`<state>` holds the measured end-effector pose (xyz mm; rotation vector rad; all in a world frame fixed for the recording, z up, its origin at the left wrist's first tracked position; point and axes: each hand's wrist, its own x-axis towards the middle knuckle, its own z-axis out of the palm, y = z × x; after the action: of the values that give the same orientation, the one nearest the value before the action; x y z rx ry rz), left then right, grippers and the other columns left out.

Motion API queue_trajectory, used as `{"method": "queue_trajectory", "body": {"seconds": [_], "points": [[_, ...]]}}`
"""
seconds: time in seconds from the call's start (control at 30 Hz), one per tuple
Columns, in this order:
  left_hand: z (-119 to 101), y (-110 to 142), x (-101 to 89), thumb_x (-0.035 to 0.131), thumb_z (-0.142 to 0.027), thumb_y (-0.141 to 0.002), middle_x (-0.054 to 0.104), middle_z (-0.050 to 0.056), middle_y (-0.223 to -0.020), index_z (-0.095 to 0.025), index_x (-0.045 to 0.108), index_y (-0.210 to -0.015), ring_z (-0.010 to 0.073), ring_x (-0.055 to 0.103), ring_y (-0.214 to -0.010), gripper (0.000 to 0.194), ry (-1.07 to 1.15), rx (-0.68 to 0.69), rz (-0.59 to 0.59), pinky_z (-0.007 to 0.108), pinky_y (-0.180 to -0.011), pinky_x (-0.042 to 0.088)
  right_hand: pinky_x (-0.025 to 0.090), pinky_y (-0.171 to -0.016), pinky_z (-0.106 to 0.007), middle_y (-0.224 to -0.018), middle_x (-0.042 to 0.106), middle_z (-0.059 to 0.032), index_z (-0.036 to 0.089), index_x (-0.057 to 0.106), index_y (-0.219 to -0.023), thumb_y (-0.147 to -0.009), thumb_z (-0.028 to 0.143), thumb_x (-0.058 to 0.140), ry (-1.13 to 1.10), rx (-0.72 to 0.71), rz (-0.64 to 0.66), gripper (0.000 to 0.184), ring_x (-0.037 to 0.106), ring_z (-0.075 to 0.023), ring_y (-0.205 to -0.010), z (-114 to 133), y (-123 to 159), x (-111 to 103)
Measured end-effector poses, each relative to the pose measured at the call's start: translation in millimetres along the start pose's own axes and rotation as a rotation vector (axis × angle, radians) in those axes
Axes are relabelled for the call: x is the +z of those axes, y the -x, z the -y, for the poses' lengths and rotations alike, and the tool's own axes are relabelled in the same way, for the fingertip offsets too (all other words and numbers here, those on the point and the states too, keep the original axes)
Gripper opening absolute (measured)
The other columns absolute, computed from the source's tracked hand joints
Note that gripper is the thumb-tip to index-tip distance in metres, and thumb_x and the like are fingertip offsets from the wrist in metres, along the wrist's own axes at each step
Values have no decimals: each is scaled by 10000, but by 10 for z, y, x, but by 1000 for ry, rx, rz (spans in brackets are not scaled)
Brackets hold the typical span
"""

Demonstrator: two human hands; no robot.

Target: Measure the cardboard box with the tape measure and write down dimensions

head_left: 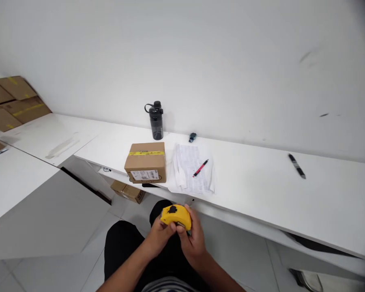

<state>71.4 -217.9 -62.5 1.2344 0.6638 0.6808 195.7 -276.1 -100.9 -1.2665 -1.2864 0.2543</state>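
Observation:
Over my lap, just below the desk's front edge, I hold a yellow tape measure (181, 214) with a black part on its top. My left hand (158, 237) grips its left end, the thumb on the near side. On the right end, my right hand (194, 240) closes its fingers round the case, and its thumb presses close beside the left one. Beyond the hands lie printed sheets (187, 156) with a red and black pen (200, 168) on them. To their left stands a taped cardboard box (146, 161) with a white label.
A dark water bottle (156, 123) stands near the wall, and a small dark object (192, 137) lies right of it. A black marker (296, 165) rests on the white desk (249, 182). Cardboard boxes (18, 99) are stacked far left; another carton (128, 191) sits below the desk.

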Motion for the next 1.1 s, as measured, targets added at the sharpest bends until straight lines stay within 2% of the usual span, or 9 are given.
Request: {"method": "queue_trajectory", "body": {"seconds": [0.13,0.3,0.43,0.53,0.63,0.7,0.83,0.97,1.1], "points": [[61,-153,33,647,-591,-752,668,98,-1079,-232,621,-1111,274,634,-1018,508,-73,35,-115,449,-949,474,450,-920,-548,-1187,598,-113,334,549,-1287,-980,441,232,115,-124,134,454,573,-314,-1104,-281,-558,-363],[184,-491,218,718,-534,-712,469,150,-1406,-212,662,-1060,342,409,-1308,478,-791,318,132,509,-1077,333,450,-806,-498,-1241,588,-204,154,506,-1340,-930,155,323,731,-188,455,449,577,-348,-1052,-972,-1812,-801],[534,-833,576,705,-547,-717,206,171,-1562,-183,690,-995,411,178,-1417,459,-1274,526,234,617,-1110,163,407,-852,-453,-1221,614,-178,171,616,-1136,-862,37,395,870,-271,684,377,536,-316,-1112,-1357,-2294,-825],[758,-985,768,692,-575,-715,217,134,-1567,-200,691,-956,416,236,-1394,446,-1425,610,207,680,-1088,106,383,-909,-427,-1081,663,-155,163,615,-1000,-890,79,406,812,-293,702,251,546,-279,-1084,-1384,-2265,-845],[838,-1018,818,701,-533,-726,230,58,-1572,-231,706,-927,410,269,-1376,362,-1532,696,189,706,-1082,11,432,-825,-398,-967,650,-132,145,525,-1088,-963,173,294,730,-216,597,264,588,-240,-913,-1275,-2031,-893],[833,-1011,809,725,-470,-722,235,32,-1572,-246,716,-933,403,263,-1381,308,-1582,718,197,694,-1092,-6,463,-703,-341,-870,614,-58,186,474,-1076,-984,298,298,462,-56,474,227,575,-193,-755,-1186,-1820,-906],[824,-1017,796,739,-393,-718,275,8,-1556,-277,719,-957,382,236,-1398,266,-1612,689,217,676,-1112,16,454,-612,-295,-630,464,36,239,429,-710,-905,522,465,-98,293,304,345,490,-149,-594,-1069,-1472,-885],[880,-1040,803,677,-325,-787,297,-3,-1546,-270,720,-904,367,224,-1404,137,-1620,716,193,670,-1112,-65,481,-753,-349,-818,602,-52,221,573,-694,-924,627,287,-179,345,307,547,577,-201,-819,-1055,-1338,-913],[916,-1049,789,603,-276,-842,317,-12,-1537,-267,704,-937,347,211,-1413,140,-1623,748,175,661,-1088,-159,482,-648,-334,-695,625,-45,212,652,-740,-893,666,328,-62,448,259,578,579,-197,-679,-1058,-1278,-957]]}}
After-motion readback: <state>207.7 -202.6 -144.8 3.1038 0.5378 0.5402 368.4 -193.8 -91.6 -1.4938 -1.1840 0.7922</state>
